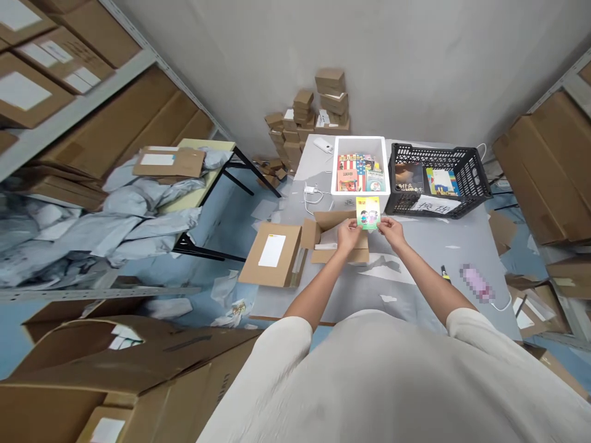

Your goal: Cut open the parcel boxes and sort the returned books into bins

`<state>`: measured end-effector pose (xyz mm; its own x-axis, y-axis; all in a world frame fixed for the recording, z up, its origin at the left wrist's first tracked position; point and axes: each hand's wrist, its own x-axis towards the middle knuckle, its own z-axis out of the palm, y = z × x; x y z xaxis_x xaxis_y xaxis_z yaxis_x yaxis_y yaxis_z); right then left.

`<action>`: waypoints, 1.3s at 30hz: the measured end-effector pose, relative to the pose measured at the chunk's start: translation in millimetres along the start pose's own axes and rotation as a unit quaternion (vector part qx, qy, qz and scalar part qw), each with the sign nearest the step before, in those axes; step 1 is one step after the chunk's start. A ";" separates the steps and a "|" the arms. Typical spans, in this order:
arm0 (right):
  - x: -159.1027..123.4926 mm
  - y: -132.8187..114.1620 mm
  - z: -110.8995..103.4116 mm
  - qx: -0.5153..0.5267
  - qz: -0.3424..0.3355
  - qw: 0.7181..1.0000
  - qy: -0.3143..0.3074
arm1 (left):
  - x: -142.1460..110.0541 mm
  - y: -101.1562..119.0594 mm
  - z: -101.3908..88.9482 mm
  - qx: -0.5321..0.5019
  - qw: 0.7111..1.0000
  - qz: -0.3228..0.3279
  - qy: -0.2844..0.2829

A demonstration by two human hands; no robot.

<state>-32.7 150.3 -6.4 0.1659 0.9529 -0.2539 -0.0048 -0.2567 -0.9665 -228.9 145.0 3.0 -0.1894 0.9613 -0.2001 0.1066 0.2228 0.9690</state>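
Observation:
A small yellow and green book [368,213] with cartoon children on its cover is held up between my two hands. My left hand [348,235] pinches its left lower edge, and my right hand [391,231] grips the right lower edge. Below and behind the book stands an open cardboard box [316,255], its flaps spread and white paper visible inside. Just beyond is a white foam box [360,199] filled with colourful books. To its right sits a black plastic crate [471,198] with more books and a handwritten paper label.
A closed carton [258,255] with a white label lies at the table's left edge. A marker [445,274] and a blurred pink object [477,283] lie on the grey table [422,246]. Stacked small boxes [330,98] stand by the wall; grey parcels [133,203] fill the left side.

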 end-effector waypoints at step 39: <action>-36.3 54.8 25.9 -0.157 0.017 0.986 -0.049 | -43.6 -55.9 -133.6 0.104 0.989 -0.030 0.103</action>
<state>-64.6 105.9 -51.2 0.0738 0.9502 -0.3029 0.2987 -0.3108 -0.9023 -357.0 69.0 -23.2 -0.3933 0.8970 -0.2019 0.2844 0.3275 0.9010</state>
